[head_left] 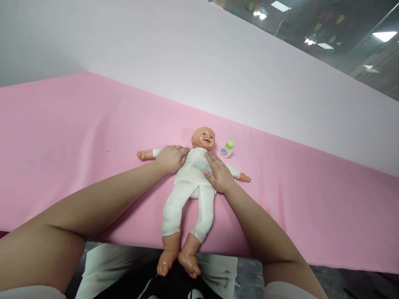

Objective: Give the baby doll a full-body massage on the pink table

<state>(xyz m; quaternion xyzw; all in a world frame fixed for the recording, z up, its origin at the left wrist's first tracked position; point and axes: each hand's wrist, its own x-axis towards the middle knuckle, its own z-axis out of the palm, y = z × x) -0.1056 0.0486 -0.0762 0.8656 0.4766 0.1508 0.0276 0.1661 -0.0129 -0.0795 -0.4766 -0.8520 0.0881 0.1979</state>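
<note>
L hand (171, 158) and R hand (220, 172) both lie open on the doll (195, 162), nothing pinched that I can see: L fingers close together by its shoulder, approx 10 o'clock of the torso; R fingers slightly apart w/ thumb out, on the torso at abt 3. Can't tell how hard either one presses.

Nearest me, 6 o'clock: black fabric (174, 286) and pale fabric (107, 265) below the table edge, plus the doll's bare feet (168, 255) poking out past the pink cover (299, 199). Doll's on its back mid-view, head at 12, arms out twd 9 and just past 3, white cloth over trunk, arms & legs.

Progress, my read: hand placement = done, one each side of the torso, doll laid out face up. No lifting or turning begun, AFAICT. How much handling's left, one still view won't tell me.

Bottle (226, 150) w/ green cap on sits approx 2 o'clock of the torso, just beside the doll, untouched.

Farther back, 12 o'clock: pale wall (218, 74); then glass (327, 31) at 1, w/ bright lights (385, 36) showing in it.
</note>
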